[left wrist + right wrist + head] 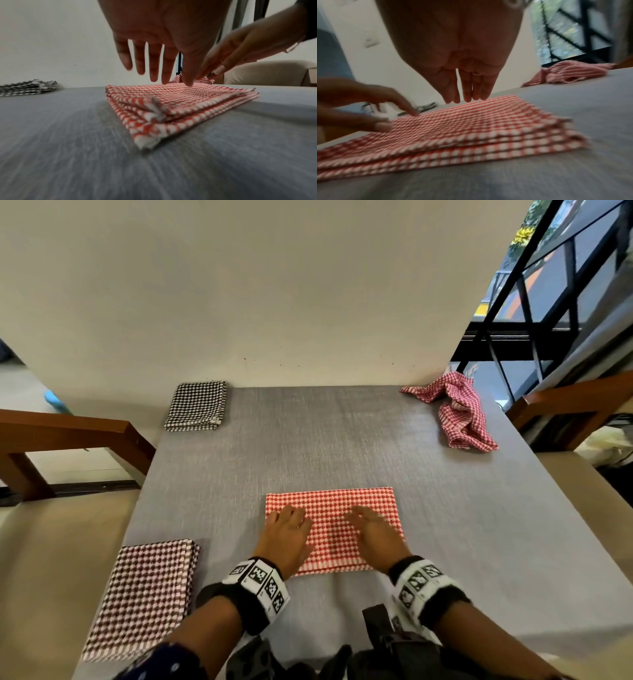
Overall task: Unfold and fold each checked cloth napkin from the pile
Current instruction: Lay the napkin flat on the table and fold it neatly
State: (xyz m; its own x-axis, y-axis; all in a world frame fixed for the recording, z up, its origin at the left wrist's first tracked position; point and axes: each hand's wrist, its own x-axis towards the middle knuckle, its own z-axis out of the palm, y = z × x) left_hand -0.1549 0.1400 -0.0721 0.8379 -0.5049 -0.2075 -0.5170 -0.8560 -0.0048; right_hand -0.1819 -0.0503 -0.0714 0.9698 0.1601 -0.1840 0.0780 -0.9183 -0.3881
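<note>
Four checked napkins (pixel 331 529) on grey table (pixel 342 440), plain wall (pixel 274 285), perhaps window (pixel 565 285)

We're looking at a grey woven-texture table (pixel 342 440) butting up against a plain off-white wall (pixel 274 285) with a few small dark specks near its base. We're seeing a window (pixel 561 278) with a black metal grille at far right, daylight and greenery coming through it. Wooden chair frames are flanking the table: one on the left (pixel 68 440), one on the right (pixel 575 402), both with beige cushions. In the left wrist view a beige padded seat (pixel 267 73) is sitting past the table's right edge. Lighting is looking soft and even.
</note>
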